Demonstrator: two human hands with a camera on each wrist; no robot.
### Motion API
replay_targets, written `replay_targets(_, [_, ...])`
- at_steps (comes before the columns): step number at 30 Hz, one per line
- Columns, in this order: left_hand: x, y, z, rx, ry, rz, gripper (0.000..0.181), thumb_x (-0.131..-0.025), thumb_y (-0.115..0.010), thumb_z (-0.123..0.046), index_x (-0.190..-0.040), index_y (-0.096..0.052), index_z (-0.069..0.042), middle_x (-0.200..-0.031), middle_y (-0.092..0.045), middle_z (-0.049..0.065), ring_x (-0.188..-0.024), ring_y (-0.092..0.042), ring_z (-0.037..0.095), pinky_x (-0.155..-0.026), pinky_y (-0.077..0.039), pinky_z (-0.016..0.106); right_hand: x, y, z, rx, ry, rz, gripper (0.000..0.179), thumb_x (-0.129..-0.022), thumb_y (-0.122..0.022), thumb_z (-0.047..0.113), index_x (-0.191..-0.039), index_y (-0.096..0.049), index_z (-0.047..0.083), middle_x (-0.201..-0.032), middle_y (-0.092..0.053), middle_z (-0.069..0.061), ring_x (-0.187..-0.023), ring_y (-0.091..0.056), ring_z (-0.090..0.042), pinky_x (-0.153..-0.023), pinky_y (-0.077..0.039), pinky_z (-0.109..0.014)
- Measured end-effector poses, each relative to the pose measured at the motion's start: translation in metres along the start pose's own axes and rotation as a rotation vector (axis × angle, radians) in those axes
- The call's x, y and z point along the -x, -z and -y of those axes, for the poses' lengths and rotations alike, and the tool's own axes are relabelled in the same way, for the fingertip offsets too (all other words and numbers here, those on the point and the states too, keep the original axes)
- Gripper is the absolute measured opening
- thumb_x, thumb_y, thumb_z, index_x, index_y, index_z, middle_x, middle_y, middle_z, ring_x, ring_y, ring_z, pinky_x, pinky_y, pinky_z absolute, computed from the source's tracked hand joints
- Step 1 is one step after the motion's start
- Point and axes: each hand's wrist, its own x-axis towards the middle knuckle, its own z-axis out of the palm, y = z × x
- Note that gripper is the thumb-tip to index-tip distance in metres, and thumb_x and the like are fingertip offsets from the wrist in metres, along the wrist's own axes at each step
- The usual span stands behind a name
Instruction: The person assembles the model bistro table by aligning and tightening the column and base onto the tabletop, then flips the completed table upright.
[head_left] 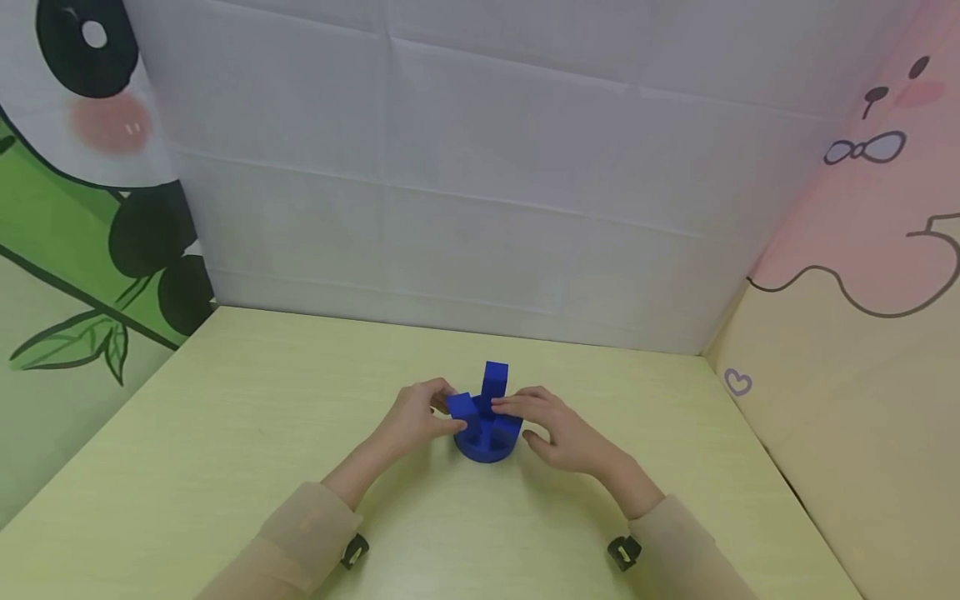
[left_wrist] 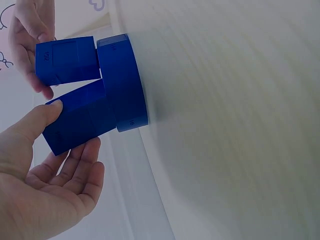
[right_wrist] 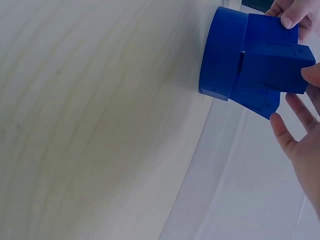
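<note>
A round blue base (head_left: 486,451) sits on the table, with blue blocks standing up from it. My left hand (head_left: 417,414) pinches the left block (left_wrist: 80,117) near its top, thumb on one side and fingers on the other; this block leans outward in the left wrist view. On the other side, my right hand (head_left: 564,429) holds the right block (right_wrist: 275,67) between thumb and fingers at its upper end. A taller-looking blue block (head_left: 494,381) rises at the back of the base, between the hands. Small raised or printed marks show on the blue pieces.
The pale yellow table (head_left: 225,433) reaches back to a white cloth wall (head_left: 480,183). Cartoon-printed panels stand at the left (head_left: 90,275) and right (head_left: 847,250). Black devices sit at the left wrist (head_left: 355,551) and right wrist (head_left: 624,552).
</note>
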Motion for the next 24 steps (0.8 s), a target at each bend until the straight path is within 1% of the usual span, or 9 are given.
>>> replay_targets(8, [0.0,-0.001,0.001,0.004,0.005,-0.002,0.029,-0.068,-0.077,-0.023,-0.091,-0.06,-0.015,-0.078,-0.061,-0.006,-0.078,-0.059,0.014,-0.068,-0.047,0.028,-0.003,0.0,0.001,0.023,0.009,-0.028,0.043,-0.078,-0.055,0.001,-0.119,-0.056,0.015,-0.123,-0.054,0.006,-0.112,-0.045,-0.015,-0.091,-0.039,-0.038])
replay_targets(11, [0.0,-0.002,0.001,0.008,0.013,-0.002,0.029,-0.068,-0.077,-0.023,-0.091,-0.06,-0.015,-0.078,-0.061,-0.006,-0.079,-0.059,0.015,-0.068,-0.047,0.028,-0.004,0.0,0.001,0.051,-0.01,-0.037,0.04,-0.079,-0.058,0.007,-0.117,-0.057,0.016,-0.12,-0.056,0.007,-0.109,-0.047,-0.013,-0.089,-0.04,-0.036])
replay_targets(14, [0.0,-0.002,0.0,0.013,0.018,-0.002,0.029,-0.068,-0.077,-0.023,-0.09,-0.06,-0.015,-0.078,-0.061,-0.006,-0.079,-0.059,0.015,-0.068,-0.047,0.028,-0.006,-0.002,0.001,0.097,-0.067,-0.043,0.036,-0.081,-0.061,0.017,-0.117,-0.057,0.019,-0.116,-0.057,0.009,-0.106,-0.048,-0.01,-0.088,-0.041,-0.034])
replay_targets(17, [0.0,-0.002,0.0,0.015,0.022,-0.002,0.028,-0.068,-0.077,-0.023,-0.09,-0.06,-0.016,-0.078,-0.061,-0.006,-0.078,-0.059,0.014,-0.068,-0.048,0.029,-0.008,-0.004,0.003,0.131,-0.141,-0.066,0.035,-0.081,-0.062,0.026,-0.115,-0.058,0.019,-0.112,-0.059,0.007,-0.104,-0.049,-0.009,-0.086,-0.042,-0.033])
replay_targets(19, [0.001,-0.002,0.0,0.015,0.022,-0.002,0.028,-0.069,-0.076,-0.023,-0.091,-0.06,-0.016,-0.078,-0.061,-0.005,-0.078,-0.059,0.014,-0.068,-0.048,0.029,-0.009,-0.006,0.004,0.15,-0.182,-0.094,0.035,-0.08,-0.064,0.029,-0.113,-0.06,0.019,-0.109,-0.06,0.006,-0.101,-0.051,-0.009,-0.085,-0.043,-0.033])
replay_targets(24, [0.001,-0.001,-0.001,0.013,0.02,-0.001,0.029,-0.069,-0.076,-0.022,-0.092,-0.06,-0.015,-0.078,-0.061,-0.006,-0.079,-0.059,0.014,-0.068,-0.048,0.029,-0.015,-0.014,0.008,0.204,-0.245,-0.168,0.034,-0.078,-0.067,0.032,-0.108,-0.063,0.015,-0.1,-0.062,0.003,-0.093,-0.054,-0.011,-0.079,-0.046,-0.03])
